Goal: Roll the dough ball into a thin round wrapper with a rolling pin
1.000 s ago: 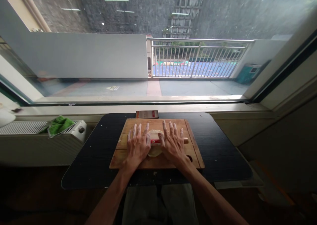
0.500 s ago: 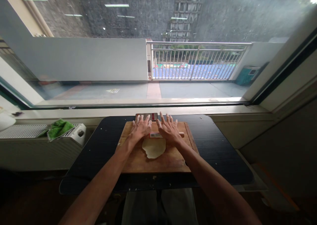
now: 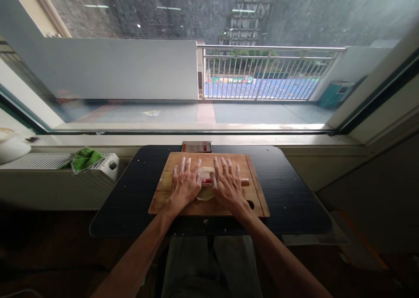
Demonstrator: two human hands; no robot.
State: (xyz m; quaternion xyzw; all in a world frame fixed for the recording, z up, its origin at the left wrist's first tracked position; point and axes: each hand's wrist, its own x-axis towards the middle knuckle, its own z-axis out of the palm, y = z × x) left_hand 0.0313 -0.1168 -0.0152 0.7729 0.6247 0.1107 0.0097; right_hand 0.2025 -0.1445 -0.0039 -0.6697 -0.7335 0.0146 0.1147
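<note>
A flat round of pale dough point(image 3: 205, 195) lies on a wooden cutting board point(image 3: 190, 209). Across the dough runs a rolling pin point(image 3: 245, 182) with a red-and-white label at its middle. Both palms rest on top of it. My left hand point(image 3: 186, 182) presses on the pin's left part, its floury fingers stretched forward and spread. My right hand point(image 3: 227, 182) lies on the right part in the same way, fingers apart. Most of the pin is hidden under my hands; its right end sticks out past my right hand.
The board stands on a black table point(image 3: 131, 193). A brown-and-red flat packet point(image 3: 197, 147) lies behind the board, by the window sill point(image 3: 248, 140). To the left, a green cloth point(image 3: 86, 159) sits on a white radiator point(image 3: 65, 180). A dark hole point(image 3: 250, 205) shows in the board's right corner.
My hands have rolled the pin back toward me, from the dough's far edge to about its middle. The dough now shows on both sides of the pin. The camera view has shifted slightly.
</note>
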